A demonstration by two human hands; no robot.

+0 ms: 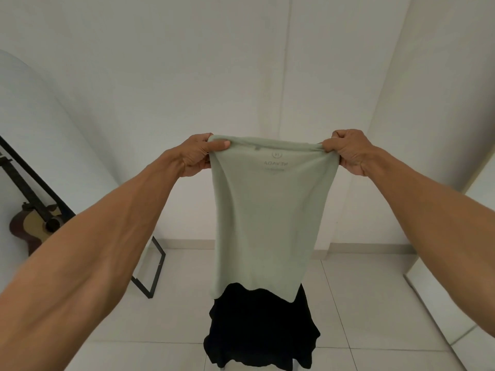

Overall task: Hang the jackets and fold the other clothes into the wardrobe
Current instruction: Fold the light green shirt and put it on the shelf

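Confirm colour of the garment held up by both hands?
Pale sage-green thin fabric garment; head view.

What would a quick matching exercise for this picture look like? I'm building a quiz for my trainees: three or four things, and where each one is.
Things:
1. green shirt
2. black clothes
3. guitar
4. left hand

Places:
A. leaning at the left wall
B. heaped low down, below the shirt's hem
C. gripping the shirt's top left corner
D. held up, stretched between both hands

Pairs: 1-D, 2-B, 3-A, 4-C
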